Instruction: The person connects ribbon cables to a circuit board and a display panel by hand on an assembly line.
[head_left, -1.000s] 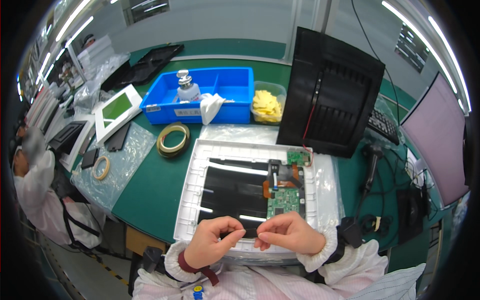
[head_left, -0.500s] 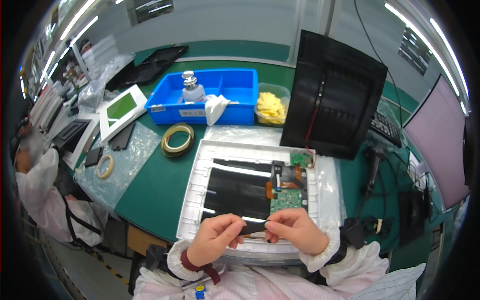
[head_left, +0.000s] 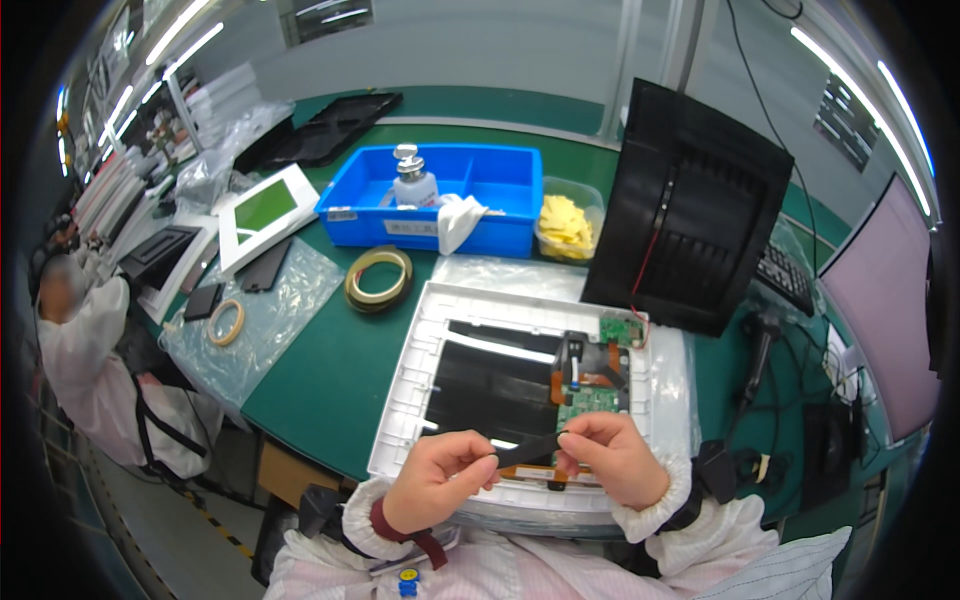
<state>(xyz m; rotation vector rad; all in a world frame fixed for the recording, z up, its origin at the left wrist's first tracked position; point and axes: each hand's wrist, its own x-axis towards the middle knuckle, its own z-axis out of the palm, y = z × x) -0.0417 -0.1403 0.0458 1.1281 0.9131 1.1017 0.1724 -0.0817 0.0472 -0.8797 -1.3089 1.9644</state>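
A short black strip, like tape [head_left: 528, 452], is stretched between my two hands. My left hand [head_left: 442, 478] pinches its left end; my right hand [head_left: 612, 462] pinches the other end, slightly higher. Both hands hover above the near edge of a white plastic frame [head_left: 402, 385], which lies face down. Within that frame are a black panel [head_left: 490, 385], a green circuit board [head_left: 588, 402] with orange flat cables, and a smaller green board [head_left: 622, 331] at the far right corner. Red wires run from that small board to a black cover [head_left: 690, 210] standing behind it.
A blue tray [head_left: 390, 232] holds a pump bottle [head_left: 414, 185] and a white cloth [head_left: 461, 222]. Beside it sits a tub of yellow pieces [head_left: 566, 222]. Tape rolls [head_left: 380, 279] lie left; a scanner [head_left: 760, 350], cables and monitor [head_left: 885, 310] stand right. Another person [head_left: 90, 330] sits at far left.
My hands have drawn slightly apart, so more of the black strip shows between them, its right end raised. The whole view has shifted a little, moving the scene rightward.
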